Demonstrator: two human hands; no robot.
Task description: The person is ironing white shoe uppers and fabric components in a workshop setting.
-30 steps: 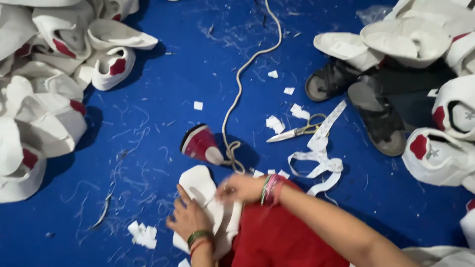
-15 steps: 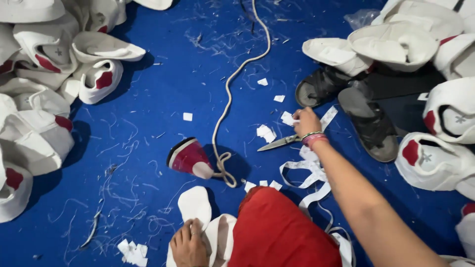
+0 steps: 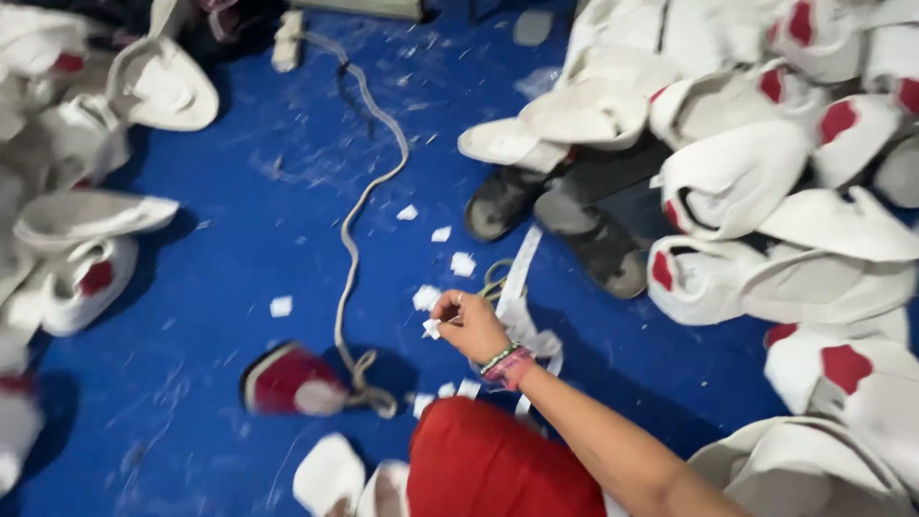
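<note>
While the person is sitting low over a blue floor [image 3: 239,239], a red-clad knee [image 3: 498,464] is filling the bottom edge of the view, with two white sole pieces [image 3: 349,479] lying just left of it. Only the right hand [image 3: 469,325] is showing; the left hand is lying outside the frame. The right hand's grip is closing together on something small and white, most likely a scrap, though blur is making it hard to tell exactly what. A beaded bracelet [image 3: 505,364] is sitting on that wrist. Just beyond the hand, a long white strip [image 3: 517,287] is lying on the floor, and scissor handles [image 3: 493,280] are peeking out beside it, near the fingers but not touching them. Left of the hand, a red-and-white cone-shaped object [image 3: 287,381] is resting on its side, with a pale cord [image 3: 354,239] running from it up and away across the floor. Small white scraps [image 3: 440,235] are scattering around the cord. Farther out, a pair of dark worn sandals [image 3: 565,215] is lying to the right, touching a large heap of white shoe uppers with red patches [image 3: 766,163]. Another heap of white uppers [image 3: 86,191] is piling along the left edge.
</note>
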